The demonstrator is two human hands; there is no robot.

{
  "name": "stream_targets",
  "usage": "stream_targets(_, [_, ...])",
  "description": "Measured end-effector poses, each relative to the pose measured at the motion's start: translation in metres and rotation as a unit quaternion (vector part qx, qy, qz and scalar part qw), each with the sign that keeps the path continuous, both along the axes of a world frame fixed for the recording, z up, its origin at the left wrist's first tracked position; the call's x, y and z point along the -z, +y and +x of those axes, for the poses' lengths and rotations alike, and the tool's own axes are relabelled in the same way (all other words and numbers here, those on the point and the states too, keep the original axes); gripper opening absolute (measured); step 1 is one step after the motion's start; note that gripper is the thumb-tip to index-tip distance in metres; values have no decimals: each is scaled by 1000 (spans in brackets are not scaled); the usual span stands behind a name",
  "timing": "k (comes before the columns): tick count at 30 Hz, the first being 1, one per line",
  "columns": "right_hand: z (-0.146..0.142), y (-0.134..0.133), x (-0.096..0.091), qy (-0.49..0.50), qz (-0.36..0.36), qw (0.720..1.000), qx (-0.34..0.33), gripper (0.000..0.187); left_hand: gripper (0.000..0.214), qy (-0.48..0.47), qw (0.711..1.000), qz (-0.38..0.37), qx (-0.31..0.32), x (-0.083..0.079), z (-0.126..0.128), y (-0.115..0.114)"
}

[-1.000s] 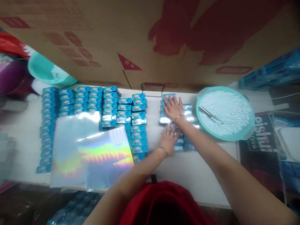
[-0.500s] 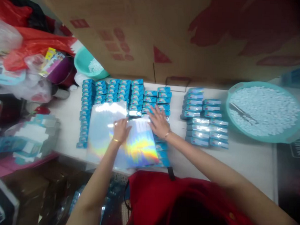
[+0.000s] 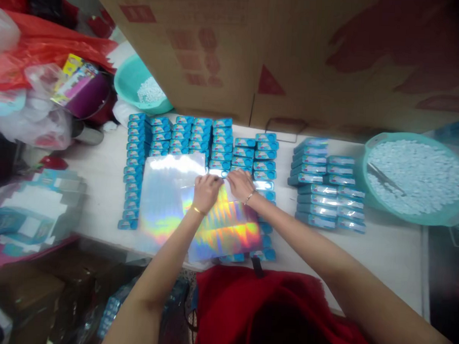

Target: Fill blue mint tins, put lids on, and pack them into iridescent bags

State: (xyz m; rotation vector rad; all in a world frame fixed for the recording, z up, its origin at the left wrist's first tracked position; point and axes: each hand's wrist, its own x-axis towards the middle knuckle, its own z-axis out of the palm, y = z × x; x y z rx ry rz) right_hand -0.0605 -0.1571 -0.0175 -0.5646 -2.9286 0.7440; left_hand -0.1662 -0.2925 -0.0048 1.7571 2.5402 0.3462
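Note:
A shiny holographic sheet [image 3: 227, 227] with rainbow glare lies over a paler glossy sheet [image 3: 164, 189] and the blue boxes beneath. At its upper edge, my left hand [image 3: 206, 192] has its fingers curled in a pinch. Just right of it, my right hand [image 3: 241, 185] is closed too, its fingertips almost meeting the left ones. Both seem to grip the sheet's top edge; any smaller piece between the fingertips is too small to make out. Small blue boxes [image 3: 222, 147] stand in rows behind and around the sheets.
More blue boxes [image 3: 315, 206] are grouped at the right. A turquoise basin [image 3: 369, 198] there holds many small white pieces and tweezers [image 3: 386, 180]. A large carton [image 3: 234, 55] walls off the back. At the left are another basin [image 3: 123, 81] and flattened boxes [image 3: 41, 209].
My right hand has gone from spread fingers over the sheet's corner to a closed pinch. My left hand has come up beside it. The whole view has shifted slightly.

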Motion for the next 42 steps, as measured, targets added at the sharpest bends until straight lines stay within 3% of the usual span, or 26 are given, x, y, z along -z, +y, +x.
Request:
stream_targets(6, [-4,9,14,-14,6,1000,8,26,17,-13,998,59,28,7,21,-12])
stream_targets(9, [-2,9,20,-22,-8,1000,4,26,8,-89,992,90,14,-8,40,-28])
stream_targets(11, [1,10,19,6,-39,999,6,28,4,-155,975,151,-60,-23,48,-32])
stream_targets(14, [12,10,8,147,-134,979,40,39,10,-268,893,277,-233,-41,50,-21])
stream_targets(16, [21,8,-4,233,-238,940,73,49,15,-353,822,327,-306,-47,46,-5])
stream_targets(20, [33,4,-21,231,-449,847,166,43,23,-495,716,355,-340,-47,40,29])
stream_targets(24, [34,17,-23,224,-511,788,261,30,27,-550,676,339,-354,-39,43,55])
stream_targets(27, [35,43,-24,246,-496,782,287,25,27,-558,674,331,-353,-29,44,79])
stream_targets(30, [37,78,-26,263,-422,813,302,22,25,-551,690,324,-340,-17,40,113])
stream_targets(32, [38,104,-23,268,-360,837,312,21,20,-529,720,315,-320,-9,36,140])
stream_targets(35, [35,142,-10,270,-291,860,322,20,13,-448,787,320,-277,2,28,180])
stream_targets(39, [26,185,13,271,-268,861,336,19,10,-333,859,292,-258,13,18,222])
stream_targets(42, [20,204,27,259,-257,863,350,19,8,-275,892,225,-279,20,15,241])
